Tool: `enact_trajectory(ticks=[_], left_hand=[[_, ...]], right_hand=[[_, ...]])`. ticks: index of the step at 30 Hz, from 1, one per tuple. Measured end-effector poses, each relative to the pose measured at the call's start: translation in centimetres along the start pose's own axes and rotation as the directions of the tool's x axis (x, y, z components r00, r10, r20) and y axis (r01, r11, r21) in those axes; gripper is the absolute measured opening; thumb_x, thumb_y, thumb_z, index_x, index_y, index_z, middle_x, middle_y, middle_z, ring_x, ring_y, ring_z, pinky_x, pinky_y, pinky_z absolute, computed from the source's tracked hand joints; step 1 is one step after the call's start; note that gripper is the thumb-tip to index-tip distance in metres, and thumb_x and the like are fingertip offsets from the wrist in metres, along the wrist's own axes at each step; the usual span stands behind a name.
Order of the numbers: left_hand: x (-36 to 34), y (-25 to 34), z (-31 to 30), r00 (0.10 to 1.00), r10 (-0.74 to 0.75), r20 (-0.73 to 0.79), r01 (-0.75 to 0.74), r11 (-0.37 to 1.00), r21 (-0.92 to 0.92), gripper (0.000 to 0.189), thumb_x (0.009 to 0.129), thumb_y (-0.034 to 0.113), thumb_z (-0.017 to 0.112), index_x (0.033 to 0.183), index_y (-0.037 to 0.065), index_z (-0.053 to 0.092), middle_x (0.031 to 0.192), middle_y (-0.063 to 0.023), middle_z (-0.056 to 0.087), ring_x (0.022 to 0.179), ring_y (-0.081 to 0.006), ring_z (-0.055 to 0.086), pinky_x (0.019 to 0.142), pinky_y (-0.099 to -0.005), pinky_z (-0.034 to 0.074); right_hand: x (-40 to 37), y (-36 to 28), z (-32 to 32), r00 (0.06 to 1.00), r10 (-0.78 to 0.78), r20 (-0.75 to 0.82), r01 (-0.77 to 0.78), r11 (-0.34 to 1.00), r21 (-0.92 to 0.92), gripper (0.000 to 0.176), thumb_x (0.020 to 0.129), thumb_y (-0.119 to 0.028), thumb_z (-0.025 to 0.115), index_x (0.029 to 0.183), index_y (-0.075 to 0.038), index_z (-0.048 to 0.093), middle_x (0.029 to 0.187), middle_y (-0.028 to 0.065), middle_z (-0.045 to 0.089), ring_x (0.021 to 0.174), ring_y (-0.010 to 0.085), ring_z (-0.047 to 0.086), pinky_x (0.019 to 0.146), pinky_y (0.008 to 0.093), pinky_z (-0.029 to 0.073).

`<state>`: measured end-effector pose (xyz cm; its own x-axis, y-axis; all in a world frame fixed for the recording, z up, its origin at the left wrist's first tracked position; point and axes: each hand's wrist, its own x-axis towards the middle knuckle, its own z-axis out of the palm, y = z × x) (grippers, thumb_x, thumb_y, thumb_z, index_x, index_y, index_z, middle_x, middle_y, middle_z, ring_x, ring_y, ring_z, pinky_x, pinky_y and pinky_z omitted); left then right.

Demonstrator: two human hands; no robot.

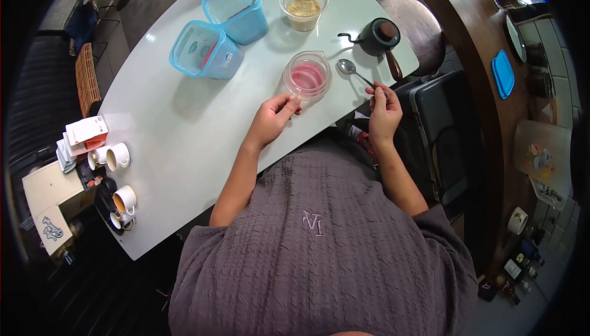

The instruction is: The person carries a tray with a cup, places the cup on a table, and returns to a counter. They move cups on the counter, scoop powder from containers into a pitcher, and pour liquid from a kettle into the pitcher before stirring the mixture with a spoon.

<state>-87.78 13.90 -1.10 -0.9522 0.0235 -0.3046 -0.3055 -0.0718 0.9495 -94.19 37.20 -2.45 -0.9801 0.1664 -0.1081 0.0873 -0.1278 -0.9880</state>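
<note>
My left hand (271, 120) is closed at the near side of a clear glass pitcher (308, 73), thumb and fingers pinching what looks like its handle. Pink liquid shows inside the pitcher, which appears to stand on the white table (184, 152). In my right hand (385, 113) is a metal spoon (348, 67), gripped by the end of its handle. Its bowl points left, over the table just right of the pitcher. Beyond the spoon stands a black gooseneck kettle (378, 36) with a wooden knob and handle.
Two blue plastic containers (216, 66) stand at the far left, the rear one with a utensil in it. Behind the pitcher is a clear cup (304, 8) of yellowish-brown granules. White mugs (125, 199) and small boxes (86, 130) line the left end. A black chair (445, 133) is at right.
</note>
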Motion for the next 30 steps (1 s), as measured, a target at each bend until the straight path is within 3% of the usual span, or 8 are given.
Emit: enact_trajectory(ticks=[1,8,14,16,19,22,28,30], left_hand=[[0.0,0.0,0.0,1.0,0.011,-0.003,-0.011,1.0,0.0,0.029,0.093,0.029,0.053,0.084,0.003,0.062,0.078,-0.0007,0.059,0.073,-0.0078,0.05,0.069,-0.022,0.041],[0.0,0.2,0.1,1.0,0.01,-0.004,-0.01,1.0,0.028,0.028,0.094,0.028,0.053,0.085,0.003,0.062,0.078,-0.0008,0.059,0.072,-0.0077,0.049,0.069,-0.0217,0.041],[-0.1,0.2,0.0,1.0,-0.002,0.003,0.002,1.0,0.028,0.028,0.093,0.028,0.053,0.085,0.002,0.062,0.078,-0.0007,0.059,0.071,-0.0076,0.049,0.069,-0.0218,0.041],[0.0,0.3,0.0,1.0,0.006,0.004,-0.007,0.999,0.033,0.028,0.093,0.028,0.053,0.086,0.002,0.062,0.078,-0.0007,0.059,0.071,-0.0075,0.049,0.069,-0.0218,0.041],[0.0,0.3,0.0,1.0,0.01,-0.001,-0.01,1.0,0.026,0.027,0.093,0.027,0.054,0.086,0.002,0.062,0.078,-0.001,0.06,0.071,-0.0076,0.049,0.069,-0.0218,0.041],[-0.1,0.3,0.0,1.0,-0.015,-0.011,0.016,1.0,0.018,0.03,0.092,0.029,0.056,0.086,0.0,0.062,0.079,-0.0008,0.06,0.078,-0.0081,0.054,0.075,-0.0234,0.043],[-0.2,0.3,0.3,0.999,0.011,-0.048,-0.01,1.0,0.014,0.026,0.093,0.026,0.055,0.087,0.002,0.063,0.078,-0.0016,0.06,0.072,-0.0079,0.05,0.069,-0.0221,0.042],[-0.2,0.3,0.4,0.998,0.007,-0.056,-0.006,1.0,0.014,0.025,0.093,0.026,0.054,0.087,0.003,0.062,0.078,-0.0011,0.059,0.072,-0.0079,0.05,0.069,-0.0223,0.041]], right_hand=[[0.3,0.5,0.2,1.0,-0.022,-0.01,0.022,1.0,-0.004,0.02,0.093,-0.012,0.051,0.105,0.002,0.058,0.085,0.0075,0.066,0.056,0.0001,0.04,0.05,0.0155,0.032],[1.1,0.8,1.6,1.0,0.008,-0.018,-0.008,1.0,-0.002,0.019,0.093,-0.012,0.051,0.105,0.002,0.058,0.086,0.0078,0.067,0.051,-0.0011,0.039,0.045,0.0155,0.03],[1.5,1.2,1.5,0.999,-0.007,-0.046,-0.001,0.985,-0.172,0.021,0.089,-0.016,0.059,0.1,0.002,0.064,0.084,0.0059,0.067,0.056,0.0025,0.05,0.051,0.0174,0.04],[2.1,1.6,1.1,0.975,-0.223,-0.027,0.181,0.853,-0.489,0.02,0.084,-0.017,0.064,0.09,0.002,0.067,0.076,0.0051,0.065,0.061,0.0085,0.056,0.057,0.0227,0.044],[2.2,0.8,1.1,0.971,-0.236,-0.027,0.175,0.788,-0.591,0.018,0.079,-0.017,0.067,0.084,0.001,0.068,0.072,0.0077,0.062,0.063,0.0151,0.058,0.061,0.0275,0.046],[2.4,0.3,1.0,0.965,-0.247,0.091,0.249,0.738,-0.627,0.017,0.079,-0.016,0.067,0.082,0.001,0.068,0.073,0.0107,0.062,0.061,0.0197,0.059,0.06,0.0294,0.046],[2.8,0.1,0.8,0.884,-0.386,0.265,0.455,0.572,-0.683,0.013,0.077,-0.014,0.068,0.077,0.0,0.067,0.073,0.0116,0.061,0.061,0.025,0.059,0.058,0.0332,0.046],[2.8,-0.1,0.9,0.89,-0.362,0.277,0.449,0.587,-0.674,0.013,0.077,-0.013,0.068,0.077,0.0,0.067,0.072,0.0113,0.061,0.061,0.025,0.059,0.058,0.0333,0.046]])
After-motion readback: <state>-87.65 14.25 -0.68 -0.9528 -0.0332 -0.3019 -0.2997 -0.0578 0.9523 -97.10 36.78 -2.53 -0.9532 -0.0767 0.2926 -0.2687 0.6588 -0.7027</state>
